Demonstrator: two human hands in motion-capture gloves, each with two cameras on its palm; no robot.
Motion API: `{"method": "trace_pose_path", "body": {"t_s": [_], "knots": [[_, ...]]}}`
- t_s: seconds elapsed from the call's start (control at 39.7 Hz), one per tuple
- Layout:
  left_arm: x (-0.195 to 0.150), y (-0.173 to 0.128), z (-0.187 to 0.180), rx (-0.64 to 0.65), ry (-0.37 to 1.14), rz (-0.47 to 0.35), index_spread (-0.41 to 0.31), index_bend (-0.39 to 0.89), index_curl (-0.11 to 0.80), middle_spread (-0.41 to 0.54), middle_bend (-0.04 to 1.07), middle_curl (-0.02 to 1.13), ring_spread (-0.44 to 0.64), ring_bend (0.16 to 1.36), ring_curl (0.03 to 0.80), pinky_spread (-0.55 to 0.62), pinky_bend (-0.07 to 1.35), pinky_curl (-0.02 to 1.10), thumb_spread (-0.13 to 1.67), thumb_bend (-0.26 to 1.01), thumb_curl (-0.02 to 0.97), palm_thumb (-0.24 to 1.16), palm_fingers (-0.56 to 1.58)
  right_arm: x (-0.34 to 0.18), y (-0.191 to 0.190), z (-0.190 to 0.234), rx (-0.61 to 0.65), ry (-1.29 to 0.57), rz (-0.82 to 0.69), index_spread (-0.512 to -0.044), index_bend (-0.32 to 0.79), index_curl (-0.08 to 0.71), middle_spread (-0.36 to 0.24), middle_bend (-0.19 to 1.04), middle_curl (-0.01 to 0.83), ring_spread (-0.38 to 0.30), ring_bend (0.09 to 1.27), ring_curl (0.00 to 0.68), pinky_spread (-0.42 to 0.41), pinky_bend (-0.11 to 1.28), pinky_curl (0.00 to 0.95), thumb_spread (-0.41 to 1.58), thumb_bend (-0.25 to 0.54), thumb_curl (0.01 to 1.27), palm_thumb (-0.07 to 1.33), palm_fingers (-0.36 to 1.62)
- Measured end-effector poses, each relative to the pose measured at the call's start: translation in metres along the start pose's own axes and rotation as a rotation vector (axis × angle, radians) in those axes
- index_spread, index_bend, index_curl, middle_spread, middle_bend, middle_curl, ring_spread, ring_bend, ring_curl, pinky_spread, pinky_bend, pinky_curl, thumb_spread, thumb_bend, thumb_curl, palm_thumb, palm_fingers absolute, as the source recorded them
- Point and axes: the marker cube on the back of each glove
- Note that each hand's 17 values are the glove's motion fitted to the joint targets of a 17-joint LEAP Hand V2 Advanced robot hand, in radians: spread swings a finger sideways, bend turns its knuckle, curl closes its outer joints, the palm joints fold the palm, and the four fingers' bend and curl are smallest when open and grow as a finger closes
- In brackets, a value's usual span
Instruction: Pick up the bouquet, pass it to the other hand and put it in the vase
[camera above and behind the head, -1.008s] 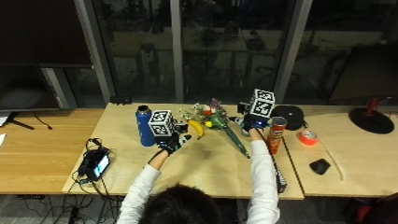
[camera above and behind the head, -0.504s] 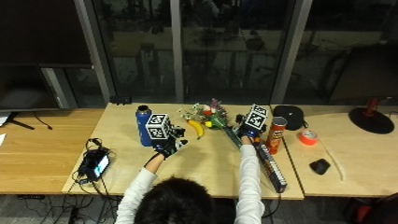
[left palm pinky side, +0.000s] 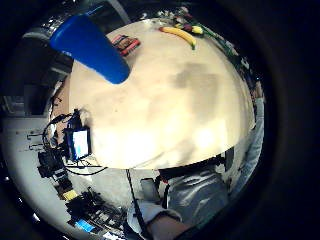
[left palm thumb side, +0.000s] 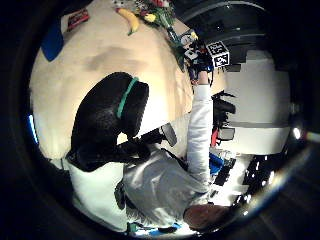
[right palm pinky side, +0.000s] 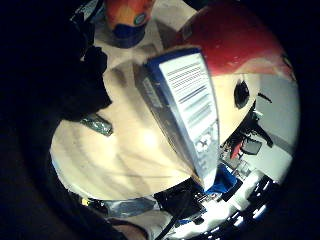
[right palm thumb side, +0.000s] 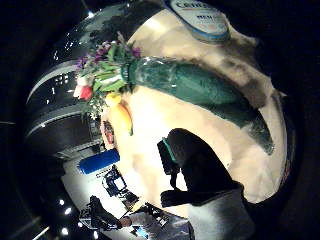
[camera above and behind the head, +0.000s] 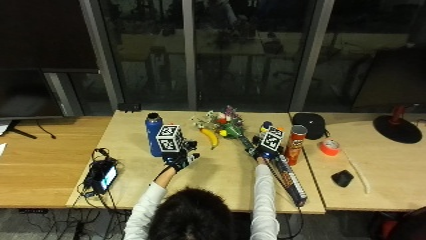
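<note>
Starting at the left edge of the light wooden table (camera above and behind the head: 219, 180): a small dark device with a lit screen (camera above and behind the head: 104, 176) sits there with cables running off it. Next over is a blue bottle (camera above and behind the head: 154, 134) standing upright. Just beside it, the left hand (camera above and behind the head: 178, 159) hovers over bare tabletop with nothing in it; fingers look relaxed and spread, and the left thumb-side palm view shows its black glove above plain wood, so it's basically idle.

A yellow banana (camera above and behind the head: 211, 138) lies flat near the middle. Right of it is the bouquet (camera above and behind the head: 229, 125), lying on its side on the table, flower heads pointing toward the far edge and the green wrapped stem end angled back toward the person. The right hand (camera above and behind the head: 266, 150) is down at that stem end. In the right thumb-side palm view the green wrap (right palm thumb side: 200, 92) runs right past the palm, so it's close, but I honestly can't tell if the fingers are curled round it or just resting near it.

Further right: a long flat blue box (camera above and behind the head: 291, 176), an orange chip can (camera above and behind the head: 295, 145) standing upright, a black cap (camera above and behind the head: 310, 123), an orange tape roll (camera above and behind the head: 328, 147), and a small black object (camera above and behind the head: 342, 178).
</note>
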Motion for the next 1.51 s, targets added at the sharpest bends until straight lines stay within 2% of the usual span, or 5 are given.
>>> {"method": "trace_pose_path", "body": {"t_s": [0.53,0.76,0.96,1.21,1.51], "knots": [[-0.005,-0.007,0.015,-0.041,-0.012,-0.010,-0.024,0.19,0.396,0.188,0.18,0.33,0.38,0.40,0.248,0.39,0.18,0.30,1.18,-0.02,0.280,0.27,0.33,-0.003,-0.009,0.049,0.028,0.117,0.112,-0.227,0.19,0.145,-0.027,0.35,0.403,-0.087,0.64,0.349,0.070,0.56,0.319,0.99,-0.010,0.34,0.57,0.67],[-0.006,-0.009,0.016,-0.048,-0.004,-0.010,-0.024,0.18,0.399,0.186,0.18,0.33,0.38,0.40,0.251,0.39,0.18,0.29,1.19,-0.02,0.282,0.27,0.33,-0.012,-0.003,0.045,0.117,0.092,0.200,-0.233,0.40,0.286,-0.111,0.24,0.400,-0.168,0.57,0.353,-0.151,0.49,0.318,0.99,0.069,0.37,0.80,1.12],[-0.006,-0.011,0.009,-0.080,-0.002,-0.026,-0.029,0.18,0.397,0.180,0.18,0.33,0.38,0.40,0.257,0.39,0.19,0.30,1.19,-0.02,0.283,0.27,0.34,-0.016,0.009,0.039,0.012,0.076,0.173,-0.239,0.25,0.328,-0.164,0.39,0.471,-0.208,0.66,0.418,-0.261,0.55,0.370,1.03,0.063,0.36,0.87,1.40],[-0.019,-0.038,-0.004,0.023,0.050,-0.054,-0.037,0.17,0.392,0.133,0.21,0.35,0.32,0.41,0.259,0.35,0.18,0.29,1.19,-0.02,0.285,0.27,0.45,-0.018,0.008,0.008,0.363,-0.121,0.132,-0.232,0.35,0.404,-0.184,0.69,0.586,-0.205,0.85,0.503,-0.271,0.58,0.417,1.00,0.003,0.35,0.89,1.56],[0.010,-0.060,-0.038,0.056,0.341,0.017,-0.037,0.21,0.409,0.102,0.20,0.37,0.29,0.36,0.263,0.29,0.17,0.30,1.20,0.00,0.300,0.35,0.49,-0.074,0.064,-0.081,0.335,-0.774,-0.115,-0.216,0.44,0.495,-0.177,0.80,0.634,-0.198,0.95,0.545,-0.261,0.68,0.468,0.88,0.013,0.46,1.04,1.45]]}}
